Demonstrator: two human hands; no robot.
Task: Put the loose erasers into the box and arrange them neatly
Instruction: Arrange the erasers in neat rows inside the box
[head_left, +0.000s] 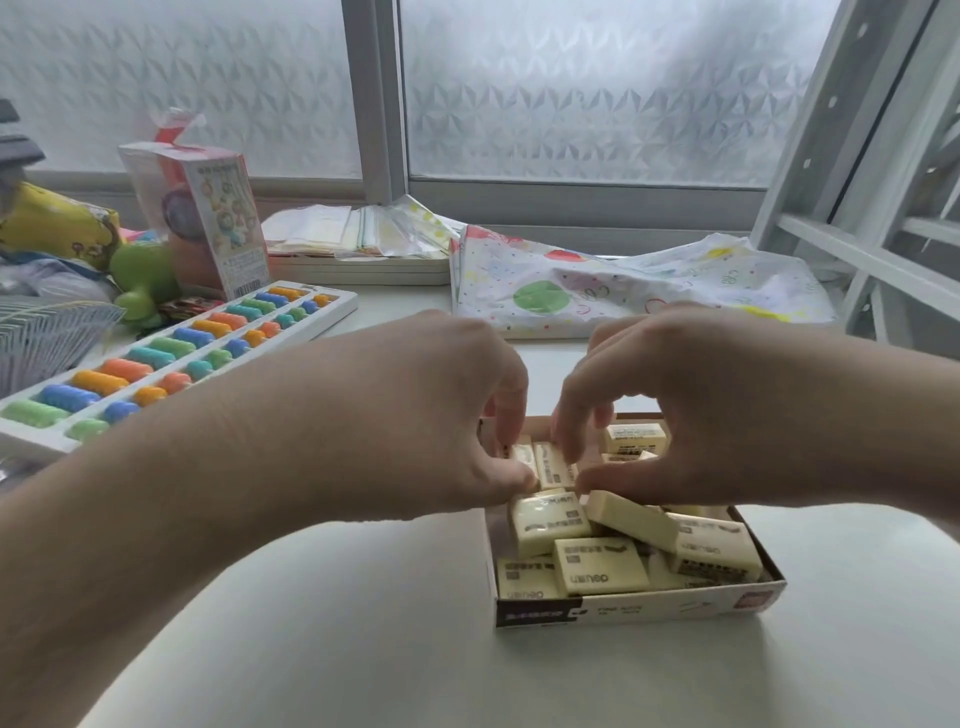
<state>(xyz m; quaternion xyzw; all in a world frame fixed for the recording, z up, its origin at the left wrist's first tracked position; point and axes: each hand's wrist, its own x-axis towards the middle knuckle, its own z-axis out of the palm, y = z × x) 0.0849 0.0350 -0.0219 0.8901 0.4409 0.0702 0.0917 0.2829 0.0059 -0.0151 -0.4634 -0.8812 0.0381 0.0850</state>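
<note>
A shallow cardboard box (639, 607) sits on the white table in front of me, holding several cream-coloured wrapped erasers (600, 565) that lie jumbled at different angles. My left hand (415, 415) reaches into the box's far left part, thumb and fingers pinching upright erasers (553, 465) there. My right hand (691, 400) hovers over the box's middle, its fingertips touching the same upright erasers from the right. One eraser (636, 439) lies in the far right corner. The hands hide the box's far rim.
A white abacus with coloured beads (171, 358) lies to the left. Behind it stand a toy package (208, 223), a green toy (145, 286) and a yellow pouch. Stacked paper packets (358, 239) and a patterned plastic bag (623, 286) lie by the window. A white metal rack (872, 171) stands at right.
</note>
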